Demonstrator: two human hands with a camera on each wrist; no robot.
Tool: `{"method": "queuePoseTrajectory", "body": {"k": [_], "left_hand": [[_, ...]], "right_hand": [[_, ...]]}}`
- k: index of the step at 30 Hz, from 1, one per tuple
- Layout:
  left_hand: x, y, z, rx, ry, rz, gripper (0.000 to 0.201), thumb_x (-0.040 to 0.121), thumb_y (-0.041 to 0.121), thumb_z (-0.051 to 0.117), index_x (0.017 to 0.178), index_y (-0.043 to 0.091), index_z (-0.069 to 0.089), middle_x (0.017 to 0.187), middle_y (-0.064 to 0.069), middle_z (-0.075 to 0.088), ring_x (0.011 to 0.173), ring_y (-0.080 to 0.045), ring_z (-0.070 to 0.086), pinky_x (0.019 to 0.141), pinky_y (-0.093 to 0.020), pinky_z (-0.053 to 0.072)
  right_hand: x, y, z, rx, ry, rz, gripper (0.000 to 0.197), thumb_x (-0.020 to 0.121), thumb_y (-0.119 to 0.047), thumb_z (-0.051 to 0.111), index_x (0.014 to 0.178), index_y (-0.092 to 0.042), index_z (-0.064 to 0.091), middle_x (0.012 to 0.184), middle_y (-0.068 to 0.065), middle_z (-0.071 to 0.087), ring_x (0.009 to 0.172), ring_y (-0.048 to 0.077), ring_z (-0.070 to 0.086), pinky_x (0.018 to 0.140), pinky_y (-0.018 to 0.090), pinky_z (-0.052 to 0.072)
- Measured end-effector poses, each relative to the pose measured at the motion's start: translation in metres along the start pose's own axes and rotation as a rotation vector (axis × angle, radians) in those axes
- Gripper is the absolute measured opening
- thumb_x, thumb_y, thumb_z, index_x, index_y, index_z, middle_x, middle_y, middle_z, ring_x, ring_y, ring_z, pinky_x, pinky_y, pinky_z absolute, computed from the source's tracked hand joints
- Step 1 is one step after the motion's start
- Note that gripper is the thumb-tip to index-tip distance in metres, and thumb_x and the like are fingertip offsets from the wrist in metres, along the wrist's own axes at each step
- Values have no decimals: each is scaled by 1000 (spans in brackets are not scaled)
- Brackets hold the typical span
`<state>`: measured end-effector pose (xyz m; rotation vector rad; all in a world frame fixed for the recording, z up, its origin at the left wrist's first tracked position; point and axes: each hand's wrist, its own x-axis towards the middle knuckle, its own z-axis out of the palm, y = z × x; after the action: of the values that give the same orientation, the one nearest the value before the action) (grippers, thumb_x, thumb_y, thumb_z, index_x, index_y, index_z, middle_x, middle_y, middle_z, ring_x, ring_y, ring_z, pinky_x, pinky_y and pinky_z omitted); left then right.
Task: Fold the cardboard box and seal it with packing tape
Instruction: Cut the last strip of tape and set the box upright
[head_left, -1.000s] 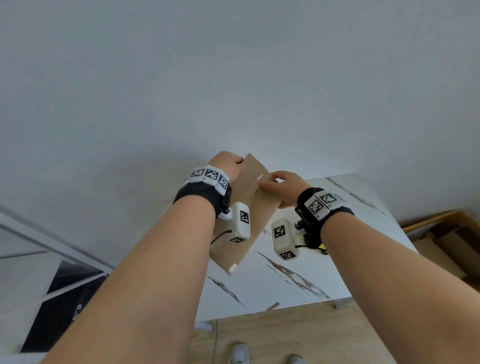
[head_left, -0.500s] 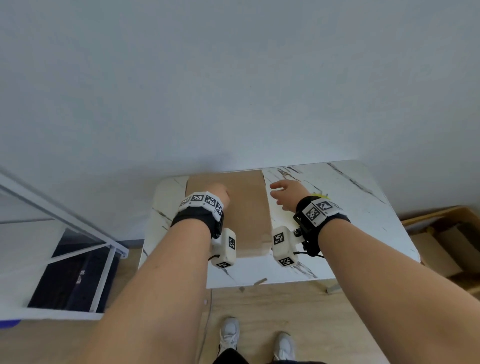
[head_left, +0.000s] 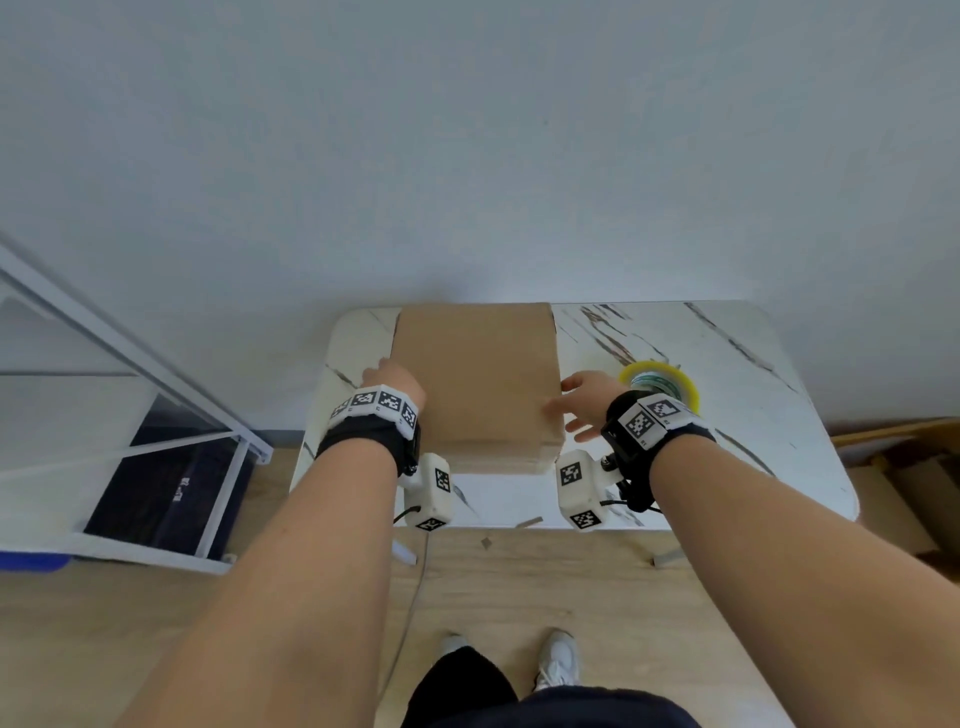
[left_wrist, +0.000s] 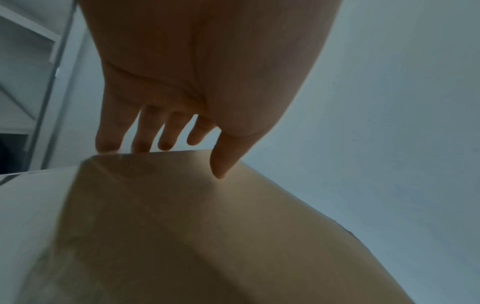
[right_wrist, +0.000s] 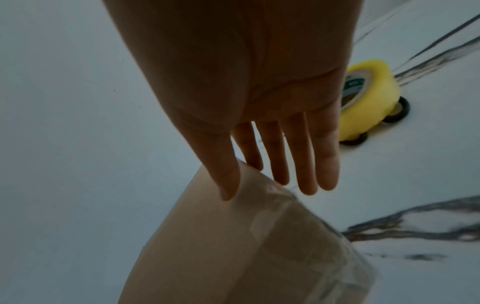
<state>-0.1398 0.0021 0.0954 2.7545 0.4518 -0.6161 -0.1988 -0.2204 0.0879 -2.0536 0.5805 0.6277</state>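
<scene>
On the white marble-patterned counter (head_left: 727, 467), against the pale wall, the brown cardboard box (head_left: 475, 384) was set with its closed top facing up. It occupied the left-centre of the counter, its far edge at the wall. The left hand (head_left: 395, 382) was laid at the box's left side; in the left wrist view its fingers (left_wrist: 166, 135) were seen straight and slightly spread past the box's far edge, while the thumb tip was lowered onto the top face. Nothing was gripped by it. The right hand (head_left: 587, 400) was held at the box's right edge with fingers (right_wrist: 303, 164) extended and relaxed, the thumb resting on the upper corner of the cardboard; clear tape could be made out on the box's side in the right wrist view. A yellow roll of packing tape (head_left: 658, 384) was seen on the counter just beyond the right hand, apart from the box. A white metal rack (head_left: 156, 415) was seen to the left of the counter.
</scene>
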Motion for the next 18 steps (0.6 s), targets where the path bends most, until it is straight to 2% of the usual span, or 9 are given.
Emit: {"method": "queuePoseTrajectory", "body": {"k": [2, 5, 12, 15, 18], "left_hand": [[7, -11, 3, -53, -80, -52, 44, 96, 26, 48, 130, 1, 41, 131, -21, 52, 119, -36, 53, 96, -39, 43], [13, -23, 10, -89, -162, -79, 54, 97, 38, 43, 135, 0, 39, 134, -21, 51, 121, -36, 51, 96, -37, 41], [22, -42, 12, -159, -163, 57, 56, 97, 41, 46, 137, 3, 40, 133, -17, 53, 118, -34, 54, 91, -36, 42], [27, -43, 9, -144, -171, 78, 56, 97, 42, 45, 137, 3, 41, 131, -17, 55, 116, -34, 55, 90, -36, 43], [30, -43, 7, -142, -178, 90, 53, 97, 41, 45, 133, 2, 45, 129, -18, 57, 115, -34, 56, 89, -36, 43]], "right_hand": [[-1, 3, 6, 29, -7, 8, 34, 92, -27, 63, 116, -3, 62, 114, 14, 66, 102, 32, 67, 87, 46, 57], [2, -2, 16, 67, 31, 30, 33, 95, -26, 58, 119, -2, 60, 113, 15, 66, 103, 33, 66, 87, 47, 57], [5, -6, 31, 70, 139, 60, 29, 92, -18, 57, 116, -1, 61, 114, 18, 65, 106, 35, 63, 91, 49, 54], [0, 0, 30, 253, 65, 68, 32, 89, -15, 66, 120, -5, 61, 114, 12, 67, 107, 32, 64, 93, 48, 53], [-7, 8, 27, 424, -57, 71, 43, 82, -3, 73, 123, -4, 62, 113, 11, 70, 105, 27, 67, 95, 39, 53]]}}
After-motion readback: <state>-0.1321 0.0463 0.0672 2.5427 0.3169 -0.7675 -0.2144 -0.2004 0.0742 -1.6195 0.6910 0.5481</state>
